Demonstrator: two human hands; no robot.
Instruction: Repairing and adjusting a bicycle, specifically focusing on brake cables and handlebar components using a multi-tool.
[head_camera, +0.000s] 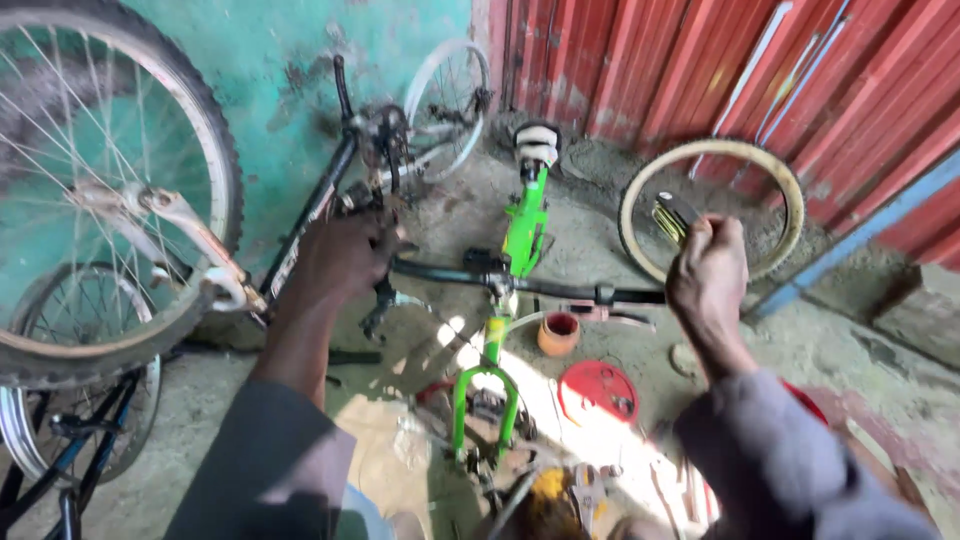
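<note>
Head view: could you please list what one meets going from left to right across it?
Large spoked wheel → left hand on the handlebar grip → green bicycle frame → clay pot → red round lid → right hand → cream tyre.

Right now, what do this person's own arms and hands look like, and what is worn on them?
Both hands are bare: no gloves, rings or watch show. The left hand comes out of a loose grey sleeve that ends partway up the forearm. The right hand has a matching grey sleeve, bunched in folds near the wrist. The cloth is plain, with no markings visible. The fingers are too blurred for finer detail.
</note>
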